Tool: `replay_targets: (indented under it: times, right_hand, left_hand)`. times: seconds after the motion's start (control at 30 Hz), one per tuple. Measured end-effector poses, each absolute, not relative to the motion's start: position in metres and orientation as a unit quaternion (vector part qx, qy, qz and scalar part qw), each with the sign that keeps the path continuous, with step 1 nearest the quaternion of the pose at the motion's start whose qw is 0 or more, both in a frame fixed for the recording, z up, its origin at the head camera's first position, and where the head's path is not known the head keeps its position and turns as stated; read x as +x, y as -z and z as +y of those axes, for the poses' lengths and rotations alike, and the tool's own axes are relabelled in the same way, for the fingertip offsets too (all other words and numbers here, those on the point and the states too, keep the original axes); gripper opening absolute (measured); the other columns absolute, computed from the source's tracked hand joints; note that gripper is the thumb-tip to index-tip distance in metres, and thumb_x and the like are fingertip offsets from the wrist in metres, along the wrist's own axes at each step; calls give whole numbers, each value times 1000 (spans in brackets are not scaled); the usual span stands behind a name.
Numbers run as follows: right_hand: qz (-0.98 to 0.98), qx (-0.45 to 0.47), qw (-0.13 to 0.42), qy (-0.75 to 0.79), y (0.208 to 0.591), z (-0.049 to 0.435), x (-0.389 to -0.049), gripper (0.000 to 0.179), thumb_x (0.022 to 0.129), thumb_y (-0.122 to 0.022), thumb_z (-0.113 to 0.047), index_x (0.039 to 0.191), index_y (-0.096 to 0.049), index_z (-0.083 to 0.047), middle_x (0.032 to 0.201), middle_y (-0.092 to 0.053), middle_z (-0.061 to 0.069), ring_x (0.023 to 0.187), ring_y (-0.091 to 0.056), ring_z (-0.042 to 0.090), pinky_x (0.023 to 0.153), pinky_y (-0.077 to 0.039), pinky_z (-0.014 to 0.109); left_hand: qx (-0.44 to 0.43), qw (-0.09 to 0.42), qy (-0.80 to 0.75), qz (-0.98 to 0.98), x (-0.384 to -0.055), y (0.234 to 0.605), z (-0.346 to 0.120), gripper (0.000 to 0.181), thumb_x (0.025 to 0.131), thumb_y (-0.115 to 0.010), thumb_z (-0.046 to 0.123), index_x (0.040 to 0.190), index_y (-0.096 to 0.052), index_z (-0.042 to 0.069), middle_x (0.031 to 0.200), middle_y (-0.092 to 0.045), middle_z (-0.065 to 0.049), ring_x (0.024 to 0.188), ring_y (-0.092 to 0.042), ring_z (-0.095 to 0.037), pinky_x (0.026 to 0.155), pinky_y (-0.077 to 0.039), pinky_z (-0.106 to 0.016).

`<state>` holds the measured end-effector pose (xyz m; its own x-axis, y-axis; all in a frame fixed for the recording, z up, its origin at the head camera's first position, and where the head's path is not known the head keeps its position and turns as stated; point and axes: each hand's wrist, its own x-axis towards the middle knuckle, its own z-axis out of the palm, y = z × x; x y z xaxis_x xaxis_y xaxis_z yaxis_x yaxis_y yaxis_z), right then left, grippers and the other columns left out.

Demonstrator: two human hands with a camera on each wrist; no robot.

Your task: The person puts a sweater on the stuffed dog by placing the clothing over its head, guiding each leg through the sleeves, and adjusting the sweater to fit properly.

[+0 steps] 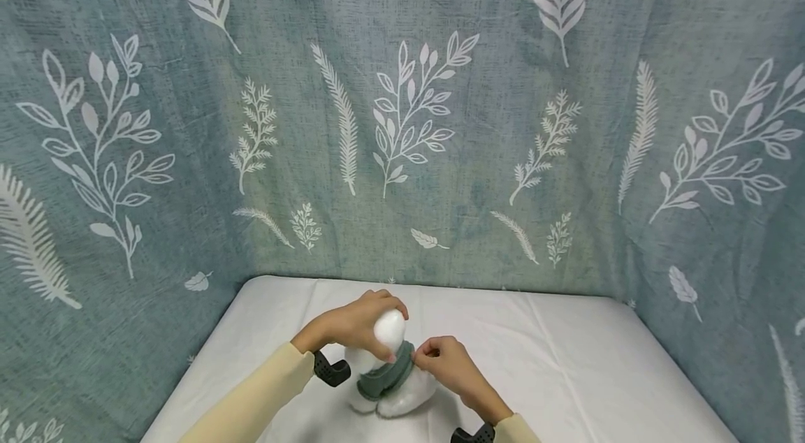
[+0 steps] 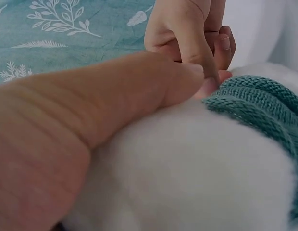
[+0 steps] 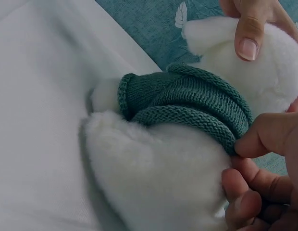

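A white plush toy (image 1: pixel 411 393) lies tilted on the white-covered table, dressed in a green knitted sweater (image 3: pixel 197 94). My left hand (image 1: pixel 358 321) grips the toy's head, with the thumb lying across the white plush just above the sweater's neckline in the left wrist view. With thumb and forefinger, my right hand (image 1: pixel 451 365) pinches the sweater's lower rolled edge at the toy's side. In the right wrist view one white limb pokes out of a sleeve, and the bare plush body (image 3: pixel 154 163) shows below the knit. The toy's face is hidden.
A white cloth (image 1: pixel 522 359) with fold creases covers the table. Blue-green curtains (image 1: pixel 453 233) with white leaf prints hang behind it and along both sides. Black wrist straps (image 1: pixel 331 369) sit at the cuffs of pale yellow sleeves (image 1: pixel 258 397).
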<state>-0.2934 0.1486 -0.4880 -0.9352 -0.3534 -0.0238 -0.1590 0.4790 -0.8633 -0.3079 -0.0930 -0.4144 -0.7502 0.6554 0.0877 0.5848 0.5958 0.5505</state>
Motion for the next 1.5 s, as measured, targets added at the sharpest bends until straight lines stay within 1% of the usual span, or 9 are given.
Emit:
replay_targets:
  times: [0.1,0.33,0.67,0.83,0.93,1.07,1.2,1.33,1.5]
  right_hand:
    - [859,-140,98,483,489,150,-292,11,87,-69,-17,88,-72,-7,83,-65,0,77,-56,17,66,-45,33]
    - [869,-112,108,470,500,164,-290,9,84,-67,-14,85,-71,-7,80,-64,1,75,-54,17,65,-44,33]
    - [867,-125,111,469,505,171,-292,7,83,-67,-11,82,-71,-6,77,-64,0,73,-55,17,66,-45,33]
    - [877,-96,97,461,502,160,-301,27,95,-69,-32,82,-72,-8,77,-64,1,75,-55,17,66,-43,33]
    - [876,-82,92,465,503,153,-310,36,97,-69,-41,81,-73,-9,77,-64,2,78,-56,17,67,-43,32]
    - [873,-90,95,470,507,148,-320,30,95,-72,-33,81,-74,-7,79,-66,1,80,-58,17,67,-46,31]
    - [875,-107,90,463,512,150,-329,20,90,-76,-23,78,-75,-6,80,-68,1,77,-59,17,64,-48,30]
    - [885,-105,85,446,516,155,-334,18,86,-77,-17,73,-73,-7,74,-66,1,70,-56,16,60,-46,30]
    - [895,-115,74,424,526,158,-335,22,84,-76,-13,64,-66,-9,62,-57,-2,56,-48,13,52,-40,27]
  left_hand:
    - [345,62,-288,891,-308,416,-94,61,74,-92,29,126,-62,19,123,-52,1,114,-45,-24,76,-51,-38]
    - [335,64,-307,888,-309,422,-102,55,75,-90,29,122,-62,25,120,-53,5,113,-47,-21,76,-52,-40]
    - [344,58,-318,882,-310,427,-111,56,76,-90,31,124,-63,21,120,-54,5,113,-47,-22,80,-50,-42]
    - [348,53,-315,881,-308,426,-111,53,76,-89,28,123,-63,24,121,-53,5,113,-46,-22,80,-50,-41]
    - [350,48,-312,882,-307,427,-109,54,76,-89,26,123,-63,22,122,-54,5,113,-46,-21,80,-50,-40]
    - [356,48,-307,881,-306,428,-106,54,76,-89,28,123,-63,23,123,-53,5,112,-45,-20,80,-50,-38]
    - [360,45,-303,881,-304,428,-104,53,77,-88,29,123,-63,25,125,-53,4,113,-45,-21,80,-50,-37]
    - [360,39,-296,884,-303,426,-106,53,77,-88,28,124,-63,21,125,-53,4,114,-45,-21,81,-50,-38]
    - [353,42,-289,889,-303,427,-108,53,77,-88,31,123,-63,25,126,-53,6,114,-44,-20,82,-50,-37]
